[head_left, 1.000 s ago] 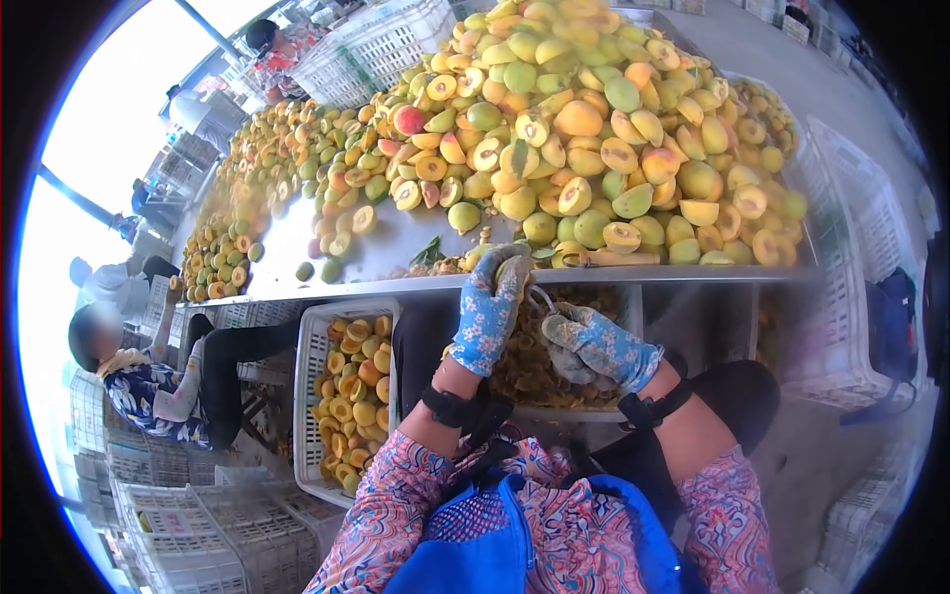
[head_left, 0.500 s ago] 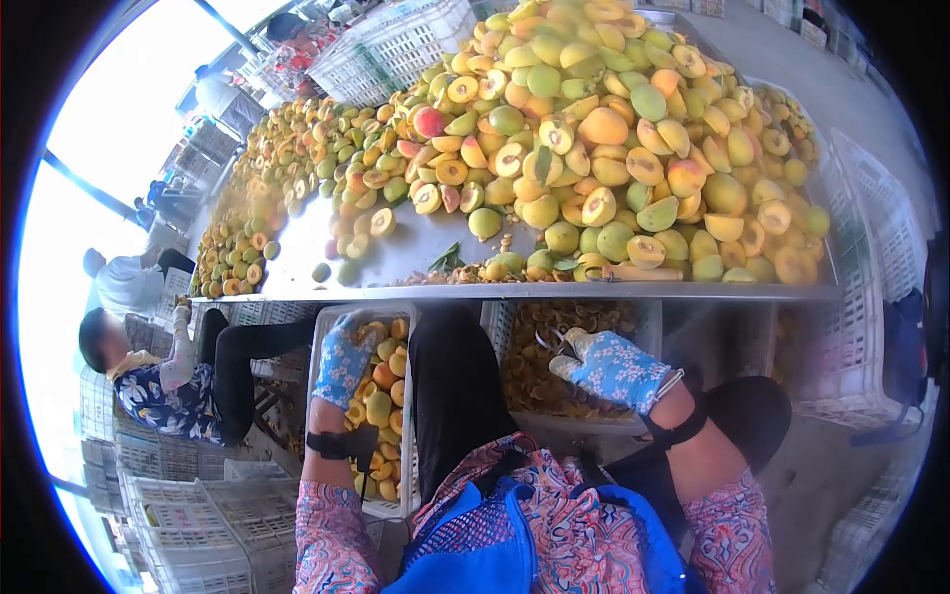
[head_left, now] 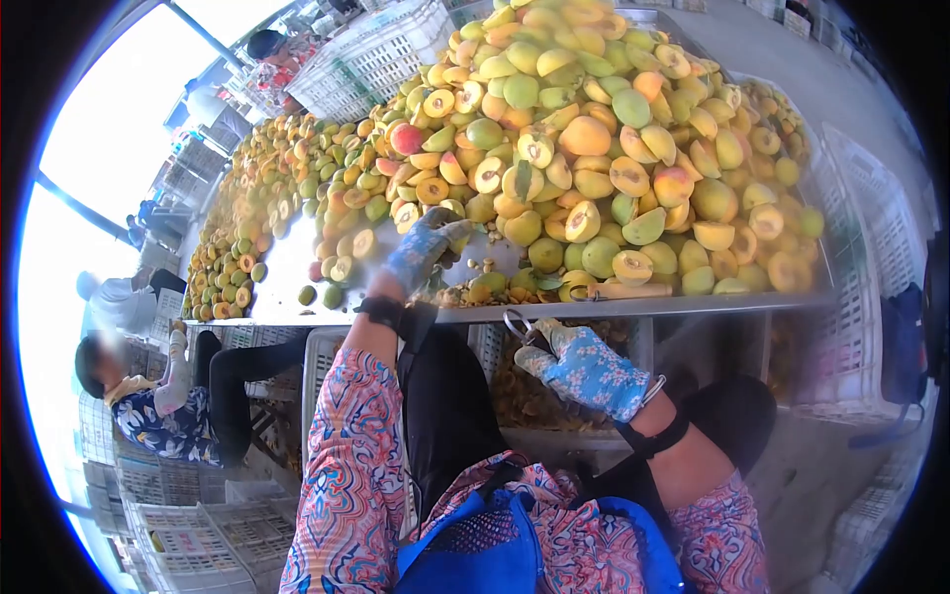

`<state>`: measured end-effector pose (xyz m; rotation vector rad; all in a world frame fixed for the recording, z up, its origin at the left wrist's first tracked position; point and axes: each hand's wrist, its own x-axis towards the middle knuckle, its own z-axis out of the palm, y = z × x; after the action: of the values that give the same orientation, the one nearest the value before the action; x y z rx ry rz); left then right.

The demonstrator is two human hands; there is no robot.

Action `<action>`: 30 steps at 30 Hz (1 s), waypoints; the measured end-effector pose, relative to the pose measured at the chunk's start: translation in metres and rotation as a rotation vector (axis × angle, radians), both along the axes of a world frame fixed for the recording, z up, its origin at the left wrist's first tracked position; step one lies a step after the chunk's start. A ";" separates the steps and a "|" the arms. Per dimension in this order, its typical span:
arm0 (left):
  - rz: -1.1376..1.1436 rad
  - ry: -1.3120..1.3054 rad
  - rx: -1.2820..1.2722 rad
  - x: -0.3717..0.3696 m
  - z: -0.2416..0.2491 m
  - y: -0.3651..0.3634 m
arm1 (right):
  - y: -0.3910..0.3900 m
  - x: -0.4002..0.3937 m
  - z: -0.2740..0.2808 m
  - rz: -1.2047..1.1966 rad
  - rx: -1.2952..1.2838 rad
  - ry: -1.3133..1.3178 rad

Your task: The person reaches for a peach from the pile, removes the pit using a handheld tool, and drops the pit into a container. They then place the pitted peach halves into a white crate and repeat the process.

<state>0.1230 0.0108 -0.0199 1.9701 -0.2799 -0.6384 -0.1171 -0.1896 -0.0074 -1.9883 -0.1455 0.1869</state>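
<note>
A small loop-ended pitting tool (head_left: 519, 326) sits just below the front edge of the metal table (head_left: 297, 259), its loop poking up past the curled fingers of the gloved right hand (head_left: 582, 364), which grips its handle. Above that edge, the gloved left hand (head_left: 424, 247) reaches onto the table, fingers loosely bent at the foot of the fruit heap (head_left: 594, 148), touching a halved fruit (head_left: 453, 209); whether they grip it is unclear.

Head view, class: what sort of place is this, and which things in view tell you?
Probably a fruit-processing shed: a heap of halved fruit covers a long metal table, white plastic crates stand around, and a seated co-worker works nearby.
</note>
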 end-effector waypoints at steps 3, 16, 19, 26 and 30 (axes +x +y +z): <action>0.089 0.231 -0.613 -0.048 0.016 0.014 | 0.008 0.006 0.001 -0.073 0.148 0.032; 0.216 0.012 -0.672 -0.157 0.011 -0.011 | 0.061 0.016 -0.031 -0.242 -0.169 -0.557; 0.252 -0.041 -0.678 -0.163 0.008 -0.015 | 0.062 0.011 -0.025 -0.278 -0.226 -0.609; 0.330 -0.054 -0.691 -0.169 0.005 -0.029 | 0.059 0.009 -0.028 -0.317 -0.175 -0.561; 0.263 -0.395 -0.613 -0.170 -0.005 -0.030 | 0.057 0.010 -0.030 -0.195 0.242 -0.299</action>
<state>-0.0467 -0.0189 -0.0246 1.4827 -0.3940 0.0254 -0.1069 -0.1329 -0.0376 -1.7659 -0.1564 -0.2448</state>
